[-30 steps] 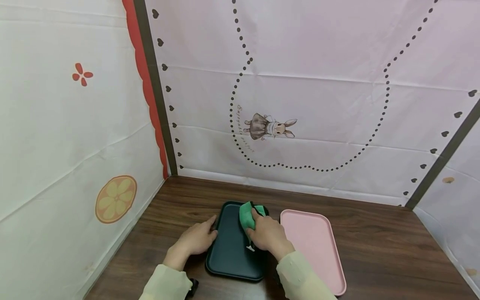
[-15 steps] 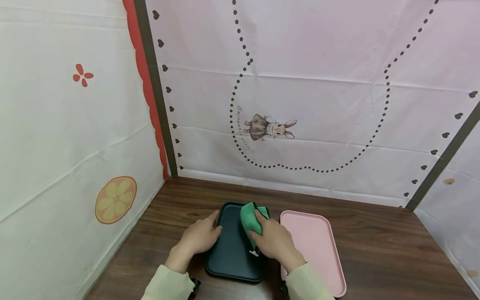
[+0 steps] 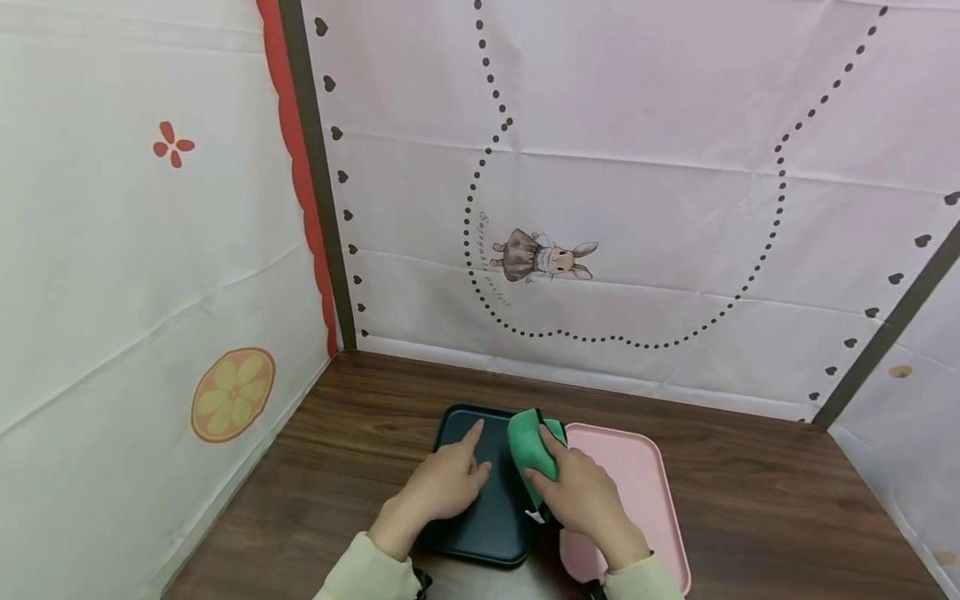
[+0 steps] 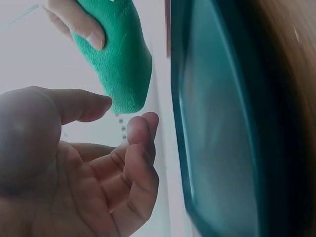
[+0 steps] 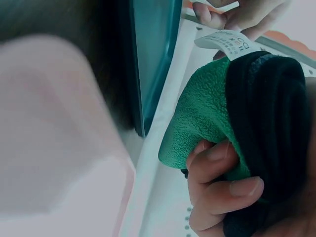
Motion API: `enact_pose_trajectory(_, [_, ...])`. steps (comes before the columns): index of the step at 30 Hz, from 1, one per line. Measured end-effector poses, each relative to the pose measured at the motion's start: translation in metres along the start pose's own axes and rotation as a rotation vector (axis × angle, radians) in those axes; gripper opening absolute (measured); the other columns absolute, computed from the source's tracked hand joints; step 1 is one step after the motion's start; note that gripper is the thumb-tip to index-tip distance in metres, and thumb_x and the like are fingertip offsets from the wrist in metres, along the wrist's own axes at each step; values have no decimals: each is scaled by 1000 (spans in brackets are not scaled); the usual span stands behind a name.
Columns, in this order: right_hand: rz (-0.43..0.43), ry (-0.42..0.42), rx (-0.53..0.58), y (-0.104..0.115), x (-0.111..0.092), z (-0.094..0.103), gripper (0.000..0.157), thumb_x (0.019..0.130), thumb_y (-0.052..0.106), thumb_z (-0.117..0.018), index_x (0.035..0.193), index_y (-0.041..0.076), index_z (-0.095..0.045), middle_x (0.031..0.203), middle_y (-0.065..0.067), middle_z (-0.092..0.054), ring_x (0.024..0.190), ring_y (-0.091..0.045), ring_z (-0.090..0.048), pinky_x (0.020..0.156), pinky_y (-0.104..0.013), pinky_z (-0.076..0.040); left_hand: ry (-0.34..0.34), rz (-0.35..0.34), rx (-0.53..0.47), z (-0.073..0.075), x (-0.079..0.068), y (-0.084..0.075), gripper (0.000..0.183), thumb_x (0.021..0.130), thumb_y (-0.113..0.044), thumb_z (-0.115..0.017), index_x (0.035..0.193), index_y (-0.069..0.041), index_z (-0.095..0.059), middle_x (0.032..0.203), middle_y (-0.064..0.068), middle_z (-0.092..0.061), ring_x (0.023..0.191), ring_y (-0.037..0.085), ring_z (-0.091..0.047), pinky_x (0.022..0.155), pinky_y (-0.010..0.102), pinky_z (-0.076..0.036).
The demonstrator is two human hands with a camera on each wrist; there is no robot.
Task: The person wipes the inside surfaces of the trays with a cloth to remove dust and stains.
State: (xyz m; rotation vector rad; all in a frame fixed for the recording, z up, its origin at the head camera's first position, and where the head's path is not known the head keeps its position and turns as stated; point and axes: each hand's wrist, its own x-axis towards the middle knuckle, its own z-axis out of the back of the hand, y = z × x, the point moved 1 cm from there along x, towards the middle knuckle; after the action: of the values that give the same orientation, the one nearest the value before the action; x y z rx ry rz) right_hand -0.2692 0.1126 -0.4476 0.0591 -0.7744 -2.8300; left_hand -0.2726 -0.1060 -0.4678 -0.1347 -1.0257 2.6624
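Note:
A folded green cloth [image 3: 529,448] with black edging is held in my right hand [image 3: 591,497], pinched between thumb and fingers. The right wrist view shows its fuzzy green side, stacked black layers and a white printed label [image 5: 231,43]. It hangs above the trays, near the dark tray's right edge and the pink tray's left edge. My left hand [image 3: 446,482] hovers over the left part of the dark teal tray [image 3: 491,533], fingers loosely bent and holding nothing. In the left wrist view its thumb and fingertips are close to the cloth's lower end.
A pink tray [image 3: 637,483] lies right beside the dark one on the brown wooden table [image 3: 750,492]. White printed sheets [image 3: 637,208] stand as walls behind and on both sides of the table.
My right hand has carried the green cloth to the right, from over the dark tray toward the pink one. My left hand has left the dark tray's left edge and moved right over it.

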Motion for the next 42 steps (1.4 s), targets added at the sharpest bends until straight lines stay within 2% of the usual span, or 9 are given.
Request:
enact_pose_trajectory(3, [-32, 2, 21, -7, -4, 7, 73, 95, 42, -73, 159, 21, -44, 88, -4, -64, 63, -15, -56, 52, -34, -43, 24, 6, -26, -6, 1, -8, 66, 106, -26, -57, 162, -3, -31, 60, -6, -53, 45, 10, -44, 44, 27, -39])
enact_pose_trajectory(7, [-77, -2, 30, -18, -9, 15, 73, 96, 42, -72, 160, 22, -43, 91, -4, -66, 65, -15, -57, 53, -34, -44, 61, 11, -69, -15, 1, -18, 60, 106, -27, -58, 158, -2, -39, 63, -5, -57, 47, 11, -47, 45, 28, -40])
enact_pose_trajectory(15, [-92, -31, 48, -43, -17, 28, 72, 97, 42, -71, 160, 19, -43, 112, -12, -73, 74, -15, -63, 57, -34, -47, 132, -28, -148, -34, 6, -33, 46, 107, -26, -57, 145, -1, -51, 67, -5, -59, 49, 10, -49, 48, 26, -41])
enact_pose_trajectory(22, [-96, -34, 18, -59, -20, 32, 73, 98, 44, -69, 159, 15, -43, 129, -19, -70, 91, -20, -69, 64, -38, -52, 166, -24, -183, -51, 11, -46, 37, 106, -25, -58, 134, -2, -58, 69, -3, -59, 52, 12, -52, 51, 27, -42])
enact_pose_trajectory(30, [-122, -15, -12, -69, -23, 33, 73, 98, 47, -68, 159, 15, -44, 138, -21, -66, 109, -32, -69, 73, -51, -56, 188, -5, -188, -69, 14, -54, 43, 107, -21, -54, 143, 4, -52, 56, -1, -63, 44, 16, -62, 66, 27, -54])
enact_pose_trajectory(32, [-134, -5, -12, -71, -24, 32, 73, 97, 47, -68, 159, 15, -45, 139, -22, -65, 110, -33, -69, 75, -52, -56, 190, -4, -191, -73, 14, -56, 46, 107, -19, -55, 144, 7, -50, 54, 0, -63, 41, 14, -60, 62, 27, -55])
enact_pose_trajectory(37, [-159, 10, -26, -75, -23, 29, 73, 97, 48, -68, 158, 15, -45, 140, -23, -64, 113, -37, -69, 77, -57, -55, 216, 7, -194, -79, 14, -62, 31, 105, -12, -55, 128, 10, -58, 53, 3, -62, 35, 12, -56, 44, 28, -51])
enact_pose_trajectory(39, [-166, 8, -34, -76, -23, 28, 73, 97, 48, -68, 158, 15, -45, 141, -23, -64, 114, -38, -68, 78, -58, -55, 233, 20, -187, -80, 15, -64, 28, 105, -11, -54, 124, 9, -59, 53, 4, -62, 35, 12, -56, 44, 28, -51])
enact_pose_trajectory(42, [-173, 8, -38, -76, -23, 27, 73, 97, 47, -68, 158, 15, -45, 141, -24, -63, 114, -40, -68, 78, -60, -55, 259, 46, -151, -82, 15, -68, 36, 104, -12, -54, 131, 12, -56, 53, 6, -62, 34, 12, -55, 47, 27, -52])
